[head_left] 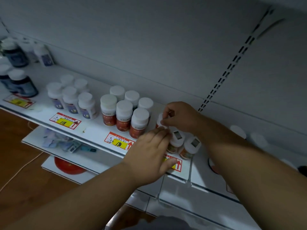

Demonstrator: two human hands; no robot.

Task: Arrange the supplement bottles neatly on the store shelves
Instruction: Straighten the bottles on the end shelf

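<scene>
Right hand [180,117] gripping upright white-capped bottle [159,121], left hand [149,153] flat, fingers touching it

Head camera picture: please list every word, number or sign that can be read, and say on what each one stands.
"118": handwritten on the yellow patch of the price tag on the shelf edge, below the blue-labelled bottles.
"18": yellow patch of the next price tag, below the red-labelled bottles; red arrow beside it.
Small print on both tags: blurred.
Far-left tag: unreadable.
Tag under the left hand: mostly covered.
Bottle labels: unreadable.
</scene>
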